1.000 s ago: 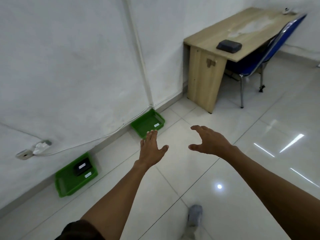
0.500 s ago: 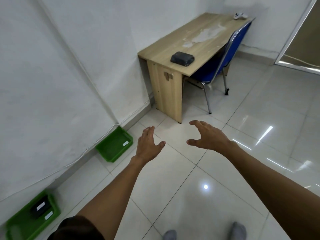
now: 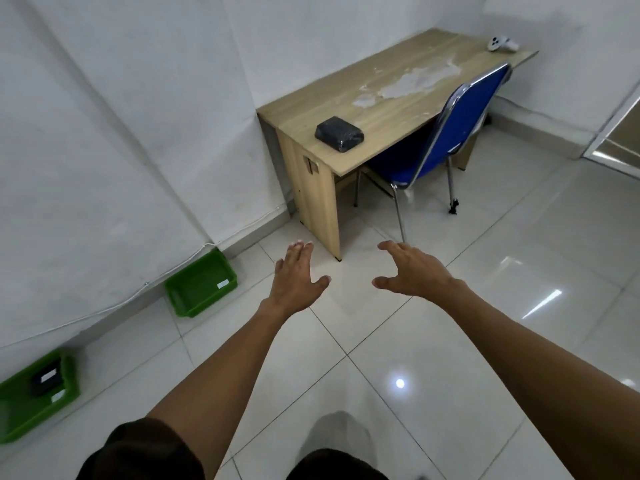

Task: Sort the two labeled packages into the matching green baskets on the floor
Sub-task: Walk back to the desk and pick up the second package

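The black package lies flat on the near corner of the wooden desk, close to the front edge and well apart from both hands. No label is visible on its top from here, so it cannot be told which basket it belongs to. A second dark package with a white label already sits inside the near green basket at the lower left. The far green basket against the wall holds only a small white tag and looks free. So I judge that one package is sorted and the other one is not yet picked.

What could go wrong: the package is wrapped in shiny dark film and may slip if it is taken by one edge only. If the label is underneath, it may be dropped into the wrong basket unless it is turned and read first. The blue chair stands just beside the desk and a leg could catch it on the approach.

The left hand is stretched forward with the fingers nearly straight and together and the thumb out to the side; it holds nothing. The right hand is spread wide with the fingers lightly curved, as for a grasp, and it touches nothing.
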Available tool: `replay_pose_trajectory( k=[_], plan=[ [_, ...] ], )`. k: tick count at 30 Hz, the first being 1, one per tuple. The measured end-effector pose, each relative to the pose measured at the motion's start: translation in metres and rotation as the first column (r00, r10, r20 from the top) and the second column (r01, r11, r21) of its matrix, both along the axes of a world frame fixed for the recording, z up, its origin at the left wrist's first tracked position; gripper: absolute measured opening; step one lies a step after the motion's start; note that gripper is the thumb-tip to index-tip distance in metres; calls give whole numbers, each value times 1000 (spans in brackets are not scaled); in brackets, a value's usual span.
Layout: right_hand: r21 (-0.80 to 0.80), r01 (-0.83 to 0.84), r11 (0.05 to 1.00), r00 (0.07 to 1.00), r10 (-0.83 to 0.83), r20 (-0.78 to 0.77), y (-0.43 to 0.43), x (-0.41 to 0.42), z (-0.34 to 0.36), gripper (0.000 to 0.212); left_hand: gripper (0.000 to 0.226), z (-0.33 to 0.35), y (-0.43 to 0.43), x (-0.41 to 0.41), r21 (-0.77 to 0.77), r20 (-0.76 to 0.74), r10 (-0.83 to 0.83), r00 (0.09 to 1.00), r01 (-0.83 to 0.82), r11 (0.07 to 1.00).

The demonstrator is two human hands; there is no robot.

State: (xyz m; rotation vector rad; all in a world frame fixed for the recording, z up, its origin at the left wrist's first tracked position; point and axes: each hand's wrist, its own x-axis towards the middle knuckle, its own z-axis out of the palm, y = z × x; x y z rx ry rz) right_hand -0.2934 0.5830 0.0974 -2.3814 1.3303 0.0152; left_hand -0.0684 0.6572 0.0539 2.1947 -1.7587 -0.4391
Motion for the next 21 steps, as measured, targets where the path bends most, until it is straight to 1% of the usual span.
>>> replay_pose_trajectory(
  k=[4, 8, 13, 17, 21],
  plan=[
    [12, -13, 1000, 1000, 13, 4, -59, -17, -11, 76, 80, -12, -53, -16, 27, 24, 12, 1000, -12, 1000],
    [16, -9, 1000, 1000, 9, -22, -126, -18, -27, 76, 80, -34, -126, -14, 49, 12, 18, 1000, -18, 999],
    [61, -18, 998, 997, 23, -70, -203, -4, -32, 75, 80, -42, -204, -3, 65, -46, 44, 998, -41, 997],
    [80, 10, 997, 998, -6, -58, -266, 13, -31, 75, 80, -41, -263, 12, 93, -46, 44, 998, -40, 995],
    [100, -30, 995, 997, 37, -66, -319, 21, -38, 75, 80, -42, -312, 18, 113, -50, 73, 996, -67, 991]
  ],
)
